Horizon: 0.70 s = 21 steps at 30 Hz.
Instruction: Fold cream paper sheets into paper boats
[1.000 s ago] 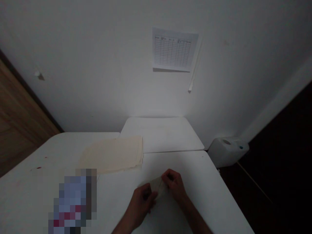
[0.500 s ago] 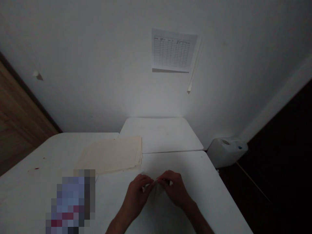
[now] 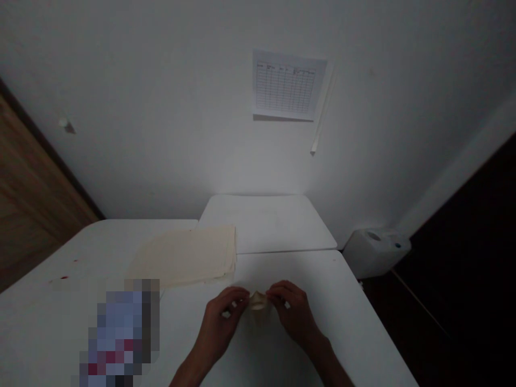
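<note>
Two hands pinching here: left hand (image 3: 223,320) and right hand (image 3: 296,314) each grip one side of a thin pale bag (image 3: 258,305), between the table's (image 3: 355,328) right edge and the sheets (image 3: 189,255) over its far left corner. Could be just a fold, it's dim. Uneven pulling might tear it, and a loose pinch could let it slip.
</note>
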Each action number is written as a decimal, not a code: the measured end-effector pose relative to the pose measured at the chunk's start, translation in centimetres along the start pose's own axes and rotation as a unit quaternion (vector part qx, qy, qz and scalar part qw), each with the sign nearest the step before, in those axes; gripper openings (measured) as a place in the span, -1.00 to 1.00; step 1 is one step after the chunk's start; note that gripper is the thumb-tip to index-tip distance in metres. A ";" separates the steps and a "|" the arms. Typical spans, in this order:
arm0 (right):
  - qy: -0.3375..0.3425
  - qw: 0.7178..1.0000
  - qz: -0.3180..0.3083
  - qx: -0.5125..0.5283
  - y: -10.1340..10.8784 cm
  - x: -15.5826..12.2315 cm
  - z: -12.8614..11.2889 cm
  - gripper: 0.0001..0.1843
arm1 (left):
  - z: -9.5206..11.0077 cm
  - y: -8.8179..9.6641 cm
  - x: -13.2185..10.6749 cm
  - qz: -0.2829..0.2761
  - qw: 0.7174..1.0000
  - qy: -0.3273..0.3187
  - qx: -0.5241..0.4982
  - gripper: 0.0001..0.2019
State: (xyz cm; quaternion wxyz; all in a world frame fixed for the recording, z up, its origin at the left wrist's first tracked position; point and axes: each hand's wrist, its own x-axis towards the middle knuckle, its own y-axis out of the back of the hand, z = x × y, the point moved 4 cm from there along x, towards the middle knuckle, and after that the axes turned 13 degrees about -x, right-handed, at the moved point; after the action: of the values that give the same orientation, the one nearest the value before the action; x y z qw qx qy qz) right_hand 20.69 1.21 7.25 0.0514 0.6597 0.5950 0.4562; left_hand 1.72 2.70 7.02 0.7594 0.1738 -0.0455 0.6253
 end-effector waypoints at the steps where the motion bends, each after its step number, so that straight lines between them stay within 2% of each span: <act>1: -0.006 1.000 -0.001 0.007 0.0 -0.2 0.2 -0.84 | -0.1 0.1 -0.1 0.005 1.000 0.016 -0.008 -0.80; 6: -0.044 0.999 -0.013 0.027 0.0 -1.3 0.9 -0.84 | -0.5 -0.1 -1.0 0.003 0.995 0.087 -0.050 -0.77; 11: -0.054 0.997 -0.004 0.048 -0.1 -1.8 0.4 -0.83 | -0.7 -0.8 -1.3 0.006 0.997 0.074 -0.038 -0.79; 15: -0.050 0.997 0.017 0.049 0.0 -2.0 -0.1 -0.84 | -1.8 -1.2 -1.4 0.015 0.996 0.083 -0.016 -0.79; 18: -0.068 0.996 0.037 0.039 0.3 -2.3 0.2 -0.85 | -2.6 -1.1 -1.4 0.011 0.998 0.069 0.000 -0.65; 21: -0.092 0.994 0.039 0.035 0.4 -2.7 0.7 -0.85 | -3.6 -1.0 -1.5 -0.001 0.996 0.080 0.024 -0.51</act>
State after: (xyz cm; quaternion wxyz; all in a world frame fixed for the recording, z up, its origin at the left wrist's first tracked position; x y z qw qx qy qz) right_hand 21.84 -0.79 5.66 0.0650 0.7227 0.5773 0.3745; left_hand 1.86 2.30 3.02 0.7569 0.1412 0.0307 0.6374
